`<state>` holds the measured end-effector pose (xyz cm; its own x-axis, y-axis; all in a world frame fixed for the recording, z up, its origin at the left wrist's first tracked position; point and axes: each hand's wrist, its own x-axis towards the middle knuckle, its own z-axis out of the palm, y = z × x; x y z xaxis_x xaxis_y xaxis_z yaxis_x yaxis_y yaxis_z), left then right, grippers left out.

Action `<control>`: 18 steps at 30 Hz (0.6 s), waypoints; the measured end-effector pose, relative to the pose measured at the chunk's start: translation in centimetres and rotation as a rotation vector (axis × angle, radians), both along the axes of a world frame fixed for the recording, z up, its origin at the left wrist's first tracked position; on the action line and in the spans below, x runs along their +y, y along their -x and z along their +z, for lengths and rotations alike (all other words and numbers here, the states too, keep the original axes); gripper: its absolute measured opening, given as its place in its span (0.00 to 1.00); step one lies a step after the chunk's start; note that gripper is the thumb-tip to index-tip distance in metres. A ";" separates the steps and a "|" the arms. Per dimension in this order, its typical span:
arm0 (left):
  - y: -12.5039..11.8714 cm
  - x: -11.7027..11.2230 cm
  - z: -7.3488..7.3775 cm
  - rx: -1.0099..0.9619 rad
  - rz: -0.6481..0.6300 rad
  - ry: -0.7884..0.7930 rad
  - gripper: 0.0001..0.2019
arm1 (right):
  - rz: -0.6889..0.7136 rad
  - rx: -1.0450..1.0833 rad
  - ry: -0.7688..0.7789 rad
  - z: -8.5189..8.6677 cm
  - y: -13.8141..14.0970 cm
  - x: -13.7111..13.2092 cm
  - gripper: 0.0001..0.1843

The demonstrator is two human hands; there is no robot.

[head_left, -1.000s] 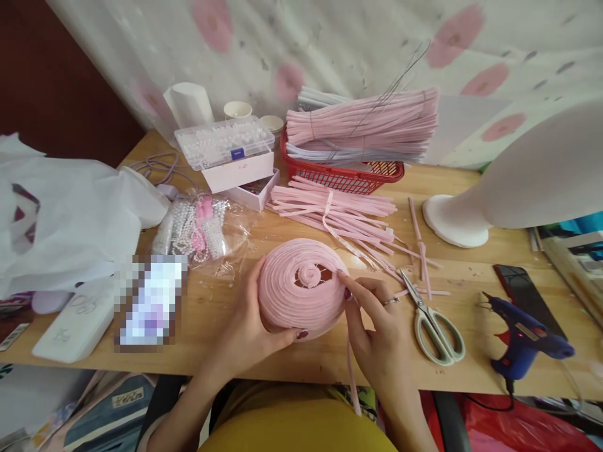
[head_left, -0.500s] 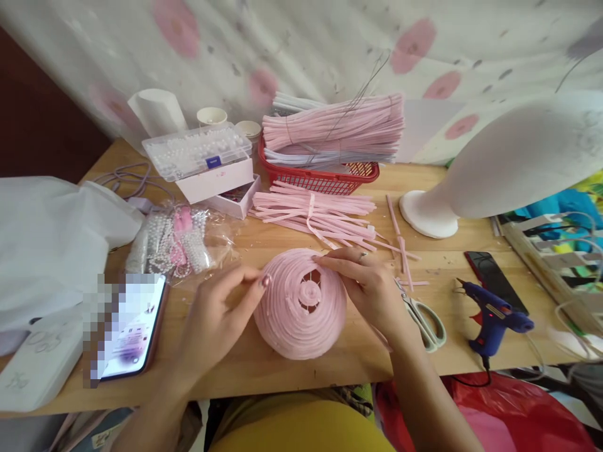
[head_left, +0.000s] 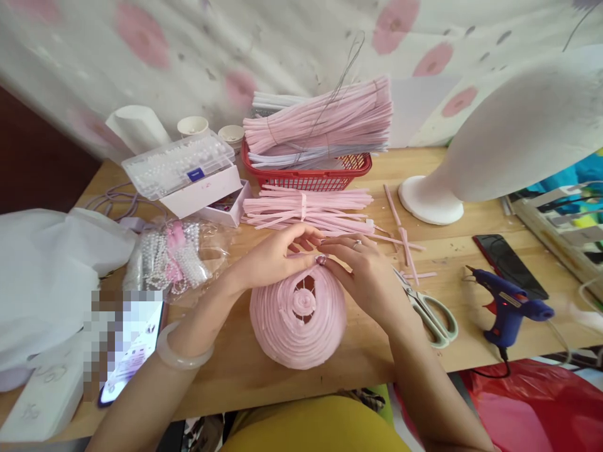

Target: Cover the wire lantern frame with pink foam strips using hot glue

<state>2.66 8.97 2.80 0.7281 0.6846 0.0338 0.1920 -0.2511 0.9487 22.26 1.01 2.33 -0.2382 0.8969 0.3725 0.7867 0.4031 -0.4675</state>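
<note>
A dome of coiled pink pipe cleaners (head_left: pixel 296 342) rests on the wooden table. An opening near its top shows white ribs and a small pink spiral (head_left: pixel 304 302). My left hand (head_left: pixel 273 257) reaches over the dome's far side, thumb pressed on the rim and fingers curled behind. From the right, my right hand (head_left: pixel 365 270) grips the same rim, its index fingertip meeting my left thumb. Its thumb is hidden, and I cannot make out a separate strand between the fingertips.
Beyond the dome lie a pink pipe-cleaner bundle (head_left: pixel 306 210) and a red basket (head_left: pixel 301 182) with more. Scissors (head_left: pixel 436 320), a blue glue gun (head_left: pixel 504 304) and a dark phone (head_left: pixel 511 267) lie right. A white stand (head_left: pixel 431 201), bagged beads (head_left: pixel 174 254) and a lit phone (head_left: pixel 134 355) surround.
My left hand has moved from the dome's left side up and right over its far rim, meeting my right fingers. The view has shifted slightly.
</note>
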 end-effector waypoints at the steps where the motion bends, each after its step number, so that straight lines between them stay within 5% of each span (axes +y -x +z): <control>1: -0.2 0.2 -0.2 0.006 -0.014 0.010 0.14 | -0.011 -0.002 0.008 0.0 -0.1 -0.1 0.09; 12: -0.7 0.9 0.4 0.029 -0.102 0.138 0.07 | -0.106 -0.026 0.045 1.1 -0.4 -1.1 0.04; 18: 0.3 1.0 0.6 -0.043 -0.122 0.245 0.07 | -0.076 -0.033 -0.055 2.3 0.0 -1.9 0.06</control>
